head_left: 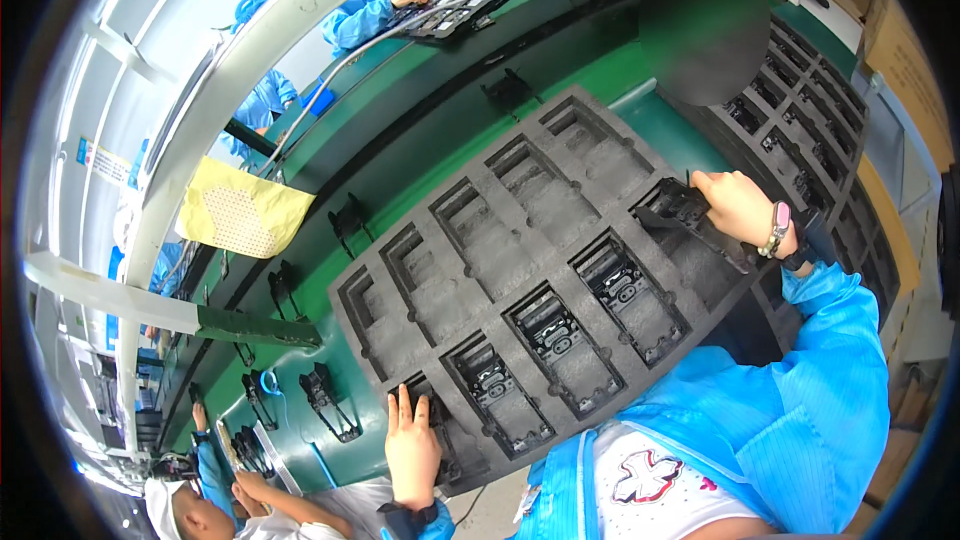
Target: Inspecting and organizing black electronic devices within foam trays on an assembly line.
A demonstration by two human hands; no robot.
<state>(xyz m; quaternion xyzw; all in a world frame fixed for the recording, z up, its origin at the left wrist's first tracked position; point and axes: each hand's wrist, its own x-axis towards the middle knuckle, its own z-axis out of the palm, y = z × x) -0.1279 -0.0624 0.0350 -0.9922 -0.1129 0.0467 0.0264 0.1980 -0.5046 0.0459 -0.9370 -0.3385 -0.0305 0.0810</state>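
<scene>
A large dark grey foam tray (520, 210) lies tilted across the green conveyor bench (420, 110), its two rows of rectangular pockets partly filled with black plastic parts. The person's left hand (411, 447) lies flat at the tray's near corner, fingers stretched out over the black part in the corner pocket (432, 418); whether it grips anything cannot be told, since the palm hides what is beneath. The right hand (738, 206) curls over another black part (680, 212) at the tray's far-right pocket, fingers closed around its edge, though the fingertips are hidden behind it. Three filled pockets sit between the hands. A second, similar tray (800, 110) lies beyond, partly covered by a dark round blur. Other workers' sleeves and hands appear at the top and lower left, cut off by the rim.
</scene>
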